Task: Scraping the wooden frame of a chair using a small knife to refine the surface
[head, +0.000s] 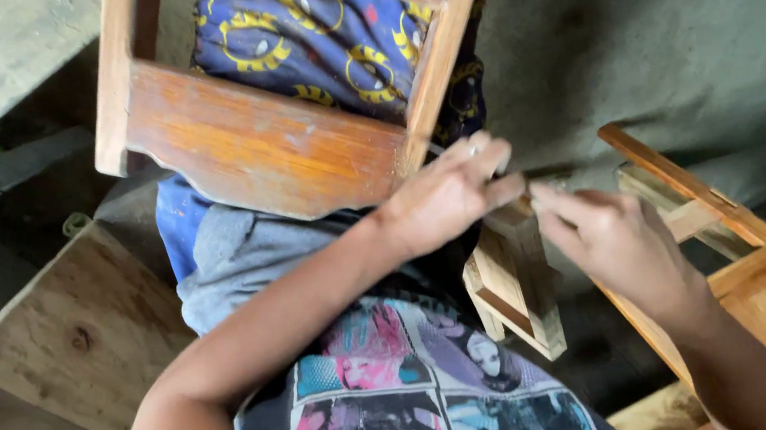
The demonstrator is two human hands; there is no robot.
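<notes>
Your left hand (446, 197) and right hand (609, 237) meet fingertip to fingertip over the small wooden frame (515, 286), just below the chair back (267, 146). Both pinch nearly closed; whatever they grip is hidden. Progress unclear.

Looking like a small home woodworking spot, rough and informal. Bare grey concrete floor (676, 9) is showing beyond both hands, stained and unfinished. Unpainted wooden frame (763, 249) of raw slats is lying just right of the right hand (615, 246), and a small raw-wood frame piece (515, 286) is sitting right under the fingertips. A varnished wooden chair frame (261, 142) with a patterned blue cushion (314, 23) is standing just above the left hand (441, 196). A plywood sheet (67, 333) is lying well off to the left of that hand.
</notes>
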